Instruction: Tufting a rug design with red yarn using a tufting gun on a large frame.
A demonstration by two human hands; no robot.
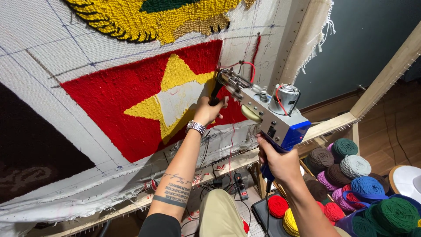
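My right hand (pixel 280 162) grips the blue rear handle of a tufting gun (pixel 267 109), a grey and blue tool with a silver motor on top. My left hand (pixel 209 109), with a metal watch on the wrist, holds the gun's black front grip. The gun's needle end presses against the white backing cloth (pixel 52 48) at the right edge of a red tufted field (pixel 114 101) with a yellow star (pixel 175 79). Red yarn feeds into the gun's front. A yellow tufted shape (pixel 149 17) sits above.
The cloth is stretched on a wooden frame (pixel 333 125) with spiked strips. Several yarn balls (pixel 351 175) in brown, green, grey, blue, purple, red and yellow fill bins at lower right. A power strip (pixel 240 184) and cables lie on the floor below.
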